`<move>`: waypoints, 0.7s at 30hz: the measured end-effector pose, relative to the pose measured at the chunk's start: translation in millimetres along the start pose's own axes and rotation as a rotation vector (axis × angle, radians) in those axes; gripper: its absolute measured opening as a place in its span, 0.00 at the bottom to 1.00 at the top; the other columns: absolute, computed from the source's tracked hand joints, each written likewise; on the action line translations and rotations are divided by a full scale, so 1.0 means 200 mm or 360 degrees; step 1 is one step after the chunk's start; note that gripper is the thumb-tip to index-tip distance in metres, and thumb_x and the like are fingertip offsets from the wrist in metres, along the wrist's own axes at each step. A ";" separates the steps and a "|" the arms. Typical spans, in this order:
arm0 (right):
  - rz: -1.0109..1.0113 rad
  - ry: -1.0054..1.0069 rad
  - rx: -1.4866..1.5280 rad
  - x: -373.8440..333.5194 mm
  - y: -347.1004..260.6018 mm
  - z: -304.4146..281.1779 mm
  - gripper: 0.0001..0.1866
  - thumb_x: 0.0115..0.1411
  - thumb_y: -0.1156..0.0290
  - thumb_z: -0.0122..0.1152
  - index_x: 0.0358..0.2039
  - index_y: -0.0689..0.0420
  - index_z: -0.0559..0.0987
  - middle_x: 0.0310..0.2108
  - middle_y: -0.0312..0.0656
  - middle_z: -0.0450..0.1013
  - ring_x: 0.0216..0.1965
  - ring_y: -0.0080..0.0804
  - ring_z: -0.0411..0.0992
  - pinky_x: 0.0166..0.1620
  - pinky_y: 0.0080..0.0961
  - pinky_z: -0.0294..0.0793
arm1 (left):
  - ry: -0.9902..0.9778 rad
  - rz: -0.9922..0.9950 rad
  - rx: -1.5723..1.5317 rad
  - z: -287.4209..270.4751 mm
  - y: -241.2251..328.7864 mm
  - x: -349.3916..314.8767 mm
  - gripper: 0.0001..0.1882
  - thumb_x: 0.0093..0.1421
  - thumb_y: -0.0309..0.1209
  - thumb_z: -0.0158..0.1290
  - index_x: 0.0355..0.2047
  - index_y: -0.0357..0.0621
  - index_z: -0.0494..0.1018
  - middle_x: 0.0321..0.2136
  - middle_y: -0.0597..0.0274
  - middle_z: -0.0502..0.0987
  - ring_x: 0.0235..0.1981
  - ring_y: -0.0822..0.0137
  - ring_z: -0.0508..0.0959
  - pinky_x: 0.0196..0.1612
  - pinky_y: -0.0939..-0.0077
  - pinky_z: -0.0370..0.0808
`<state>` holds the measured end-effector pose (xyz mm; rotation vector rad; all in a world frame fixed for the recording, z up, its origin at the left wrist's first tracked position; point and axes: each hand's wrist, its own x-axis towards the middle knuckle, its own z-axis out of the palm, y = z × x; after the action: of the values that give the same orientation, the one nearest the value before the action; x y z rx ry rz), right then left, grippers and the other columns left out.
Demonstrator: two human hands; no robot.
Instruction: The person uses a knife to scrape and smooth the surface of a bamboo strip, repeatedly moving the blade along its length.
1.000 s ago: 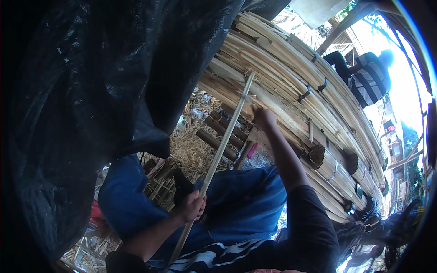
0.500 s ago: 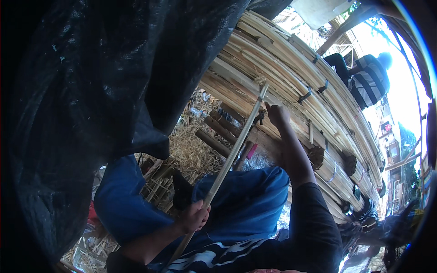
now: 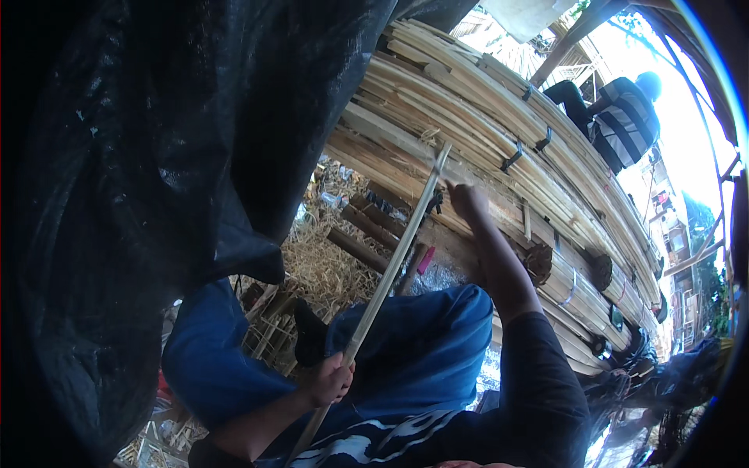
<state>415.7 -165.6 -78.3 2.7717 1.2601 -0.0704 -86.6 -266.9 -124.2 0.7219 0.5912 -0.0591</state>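
Observation:
A long, narrow bamboo strip (image 3: 390, 273) slants from beside my body up to the stacked strips. Around its lower part, over my lap, my left hand (image 3: 331, 381) is wrapped. My right hand (image 3: 468, 201) is closed close beside the strip's far end, with the arm stretched forward. A small part of something shows between that hand and the strip, too unclear to name. Curled shavings (image 3: 428, 136) lie just beyond the strip's tip.
Bundled pale strips (image 3: 484, 109) tied with dark bands lie ahead and right. A dark plastic sheet (image 3: 156, 156) hangs at left. Short wooden poles (image 3: 359, 248), a pink object (image 3: 426, 260) and straw-like shavings (image 3: 312, 269) lie below. Another person (image 3: 624, 117) sits far right.
The view has shifted slightly, so the stack and the other person appear a little farther left. Both hands keep nearly the same places along the strip.

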 end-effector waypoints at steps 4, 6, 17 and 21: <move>-0.0032 0.0033 -0.0043 -0.03 -0.03 -0.08 0.37 0.67 0.41 0.31 0.31 0.60 0.81 0.35 0.56 0.77 0.39 0.55 0.76 0.44 0.48 0.73 | 0.0019 -0.0071 0.0009 -0.01 0.00 -0.03 0.03 0.62 0.28 0.39 0.37 0.47 0.60 0.19 0.69 0.60 0.12 0.80 0.59 0.12 0.83 0.57; 0.0033 -0.0013 -0.0019 -0.07 -0.03 -0.06 0.36 0.67 0.40 0.32 0.30 0.59 0.81 0.36 0.56 0.77 0.40 0.56 0.75 0.44 0.47 0.73 | 0.0008 -0.0096 -0.0006 0.00 0.03 -0.03 0.03 0.63 0.28 0.39 0.37 0.48 0.60 0.19 0.69 0.60 0.12 0.79 0.59 0.12 0.84 0.57; 0.0010 -0.0032 -0.0076 -0.03 0.04 -0.16 0.34 0.67 0.42 0.33 0.35 0.55 0.82 0.36 0.52 0.78 0.40 0.49 0.78 0.42 0.44 0.76 | -0.0024 -0.0097 -0.0097 -0.01 -0.04 -0.07 0.04 0.60 0.27 0.39 0.36 0.46 0.60 0.18 0.69 0.61 0.11 0.79 0.59 0.12 0.83 0.58; -0.0212 0.0203 -0.0036 -0.12 0.02 -0.01 0.37 0.67 0.41 0.32 0.29 0.60 0.82 0.32 0.56 0.78 0.36 0.56 0.77 0.39 0.48 0.76 | -0.0031 -0.0084 -0.0125 -0.04 -0.06 -0.06 0.04 0.59 0.27 0.39 0.36 0.46 0.60 0.18 0.68 0.61 0.11 0.79 0.59 0.12 0.82 0.59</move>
<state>403.3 -186.0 -74.5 2.7083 1.4655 0.1119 -104.0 -272.6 -128.9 0.6288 0.5911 -0.0913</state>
